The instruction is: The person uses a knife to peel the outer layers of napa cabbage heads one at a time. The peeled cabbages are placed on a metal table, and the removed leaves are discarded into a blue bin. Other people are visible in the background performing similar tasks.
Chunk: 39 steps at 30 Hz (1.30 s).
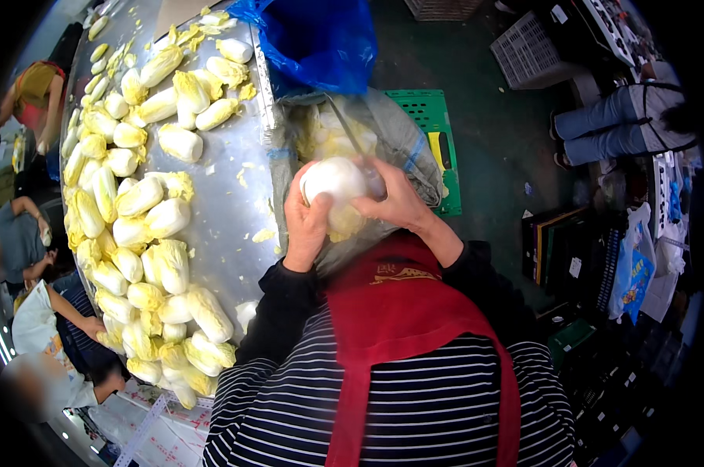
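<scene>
My left hand [306,213] grips a napa cabbage [335,181], its white base towards me and yellowish leaves showing underneath. A knife [347,125] is in my right hand [398,198], its long blade pointing away from me. The right thumb rests against the cabbage's side, and fingers hide the knife's handle. Whether the blade touches the cabbage, I cannot tell. Below both hands a grey woven sack [401,125] gapes, with pale yellow leaves [317,131] inside.
To my left, a metal table [217,181] bears many napa cabbages [168,216] and leaf scraps. A blue plastic bag [334,46] hangs beyond the sack. A green crate [425,105] stands beside it. People work across the table; another person [614,119] stands at right near a grey crate [530,52].
</scene>
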### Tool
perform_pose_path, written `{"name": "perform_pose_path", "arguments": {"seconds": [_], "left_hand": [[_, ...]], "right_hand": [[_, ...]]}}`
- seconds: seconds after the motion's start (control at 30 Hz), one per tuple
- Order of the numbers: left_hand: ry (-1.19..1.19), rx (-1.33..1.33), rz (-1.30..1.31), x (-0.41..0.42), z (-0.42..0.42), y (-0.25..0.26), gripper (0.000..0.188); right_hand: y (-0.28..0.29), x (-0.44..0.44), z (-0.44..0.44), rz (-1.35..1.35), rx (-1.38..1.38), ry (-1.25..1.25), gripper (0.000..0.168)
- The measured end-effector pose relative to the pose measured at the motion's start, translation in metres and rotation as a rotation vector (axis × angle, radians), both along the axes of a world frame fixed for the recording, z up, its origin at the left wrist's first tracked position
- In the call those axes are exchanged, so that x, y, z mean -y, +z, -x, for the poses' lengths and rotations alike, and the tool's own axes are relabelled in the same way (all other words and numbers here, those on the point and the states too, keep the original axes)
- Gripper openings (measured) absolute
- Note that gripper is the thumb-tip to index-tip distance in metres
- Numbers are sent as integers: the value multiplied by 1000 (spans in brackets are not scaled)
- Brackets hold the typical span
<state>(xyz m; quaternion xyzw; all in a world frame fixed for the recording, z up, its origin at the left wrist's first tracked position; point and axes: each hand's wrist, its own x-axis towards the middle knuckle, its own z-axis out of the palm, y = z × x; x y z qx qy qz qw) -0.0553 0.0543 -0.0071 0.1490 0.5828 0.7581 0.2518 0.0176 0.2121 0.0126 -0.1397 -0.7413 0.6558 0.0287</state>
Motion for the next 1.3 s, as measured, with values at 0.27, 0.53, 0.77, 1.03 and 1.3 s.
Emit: {"name": "perform_pose_path", "arguments": {"seconds": [0.27,0.53,0.77,1.03,1.3], "left_hand": [[-100,181,-132,1,4,-2,70],[-103,-76,67,-17,7,10,48],[186,187,-178,4,13,-4,72],[165,73,-57,15,25,14,68],[129,-175,108,-1,3,4,45]], "right_hand": [[-8,5,-9,201,26,-117,59],[-17,16,-14,12,-50,-384,48],[-36,2,-8,574,-121,-561,30],[-32,-13,7,-227,224,-344,53],[21,21,4,-198,-68,-160,49]]}}
